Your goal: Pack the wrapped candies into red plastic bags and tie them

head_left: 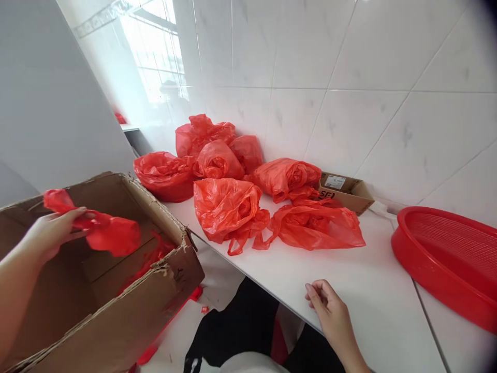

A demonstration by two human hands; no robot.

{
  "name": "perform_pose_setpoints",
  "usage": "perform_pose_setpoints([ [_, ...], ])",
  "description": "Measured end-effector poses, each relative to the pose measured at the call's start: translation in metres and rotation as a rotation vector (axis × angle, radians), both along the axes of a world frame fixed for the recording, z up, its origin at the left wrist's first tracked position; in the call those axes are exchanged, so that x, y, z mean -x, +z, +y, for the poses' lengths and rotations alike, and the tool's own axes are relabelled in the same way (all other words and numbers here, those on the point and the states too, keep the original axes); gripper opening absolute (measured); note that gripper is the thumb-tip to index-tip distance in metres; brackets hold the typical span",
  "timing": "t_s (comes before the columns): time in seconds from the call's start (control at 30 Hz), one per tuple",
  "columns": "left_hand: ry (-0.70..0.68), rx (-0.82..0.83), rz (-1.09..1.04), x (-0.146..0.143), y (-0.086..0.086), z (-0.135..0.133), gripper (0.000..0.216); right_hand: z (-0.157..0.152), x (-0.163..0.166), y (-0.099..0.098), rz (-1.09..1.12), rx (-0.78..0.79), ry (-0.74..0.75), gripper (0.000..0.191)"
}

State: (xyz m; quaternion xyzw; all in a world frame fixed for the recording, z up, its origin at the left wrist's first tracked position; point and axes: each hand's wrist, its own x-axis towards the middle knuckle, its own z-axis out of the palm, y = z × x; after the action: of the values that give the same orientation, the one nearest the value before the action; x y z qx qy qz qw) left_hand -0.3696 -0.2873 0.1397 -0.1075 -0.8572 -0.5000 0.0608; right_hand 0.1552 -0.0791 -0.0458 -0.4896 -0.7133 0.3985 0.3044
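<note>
My left hand (54,230) is closed on the middle of a crumpled red fabric piece (112,233). Both ends of the piece stick out past the fingers, and its exact kind does not show. It hangs over the open cardboard box (147,290), which has more red material (151,259) inside at its right side. Just above the white table, near its front edge, my right hand (326,303) is loosely curled with thumb and fingers together; nothing shows in it. Closest beyond it lie a red plastic bag (318,228) and a fuller red plastic bag (229,207).
Several more bundled red bags (217,160) are heaped against the tiled wall (295,114). A small cardboard box (345,191) stands behind them. At the right is a large red plastic basket (438,264) on the white table (373,280). Red scraps (205,310) lie on the floor.
</note>
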Motion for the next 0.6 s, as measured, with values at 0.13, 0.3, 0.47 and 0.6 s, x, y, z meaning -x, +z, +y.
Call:
perform_pose_setpoints([
  [0.13,0.061,0.048,-0.409,0.033,-0.038,0.01,0.018,0.0,0.0,-0.001,-0.081,-0.036,-0.029,0.037],
  [0.3,0.039,0.122,-0.541,0.066,-0.069,0.022,0.028,0.0,0.002,-0.004,-0.16,-0.044,-0.068,0.037],
  [0.47,0.014,0.187,-0.555,0.077,-0.08,0.032,0.03,-0.003,0.005,0.001,-0.231,-0.105,-0.086,0.037],
  [0.6,-0.087,0.235,-0.493,0.069,-0.076,0.04,0.026,-0.004,0.007,0.006,-0.24,-0.147,-0.068,0.036],
])
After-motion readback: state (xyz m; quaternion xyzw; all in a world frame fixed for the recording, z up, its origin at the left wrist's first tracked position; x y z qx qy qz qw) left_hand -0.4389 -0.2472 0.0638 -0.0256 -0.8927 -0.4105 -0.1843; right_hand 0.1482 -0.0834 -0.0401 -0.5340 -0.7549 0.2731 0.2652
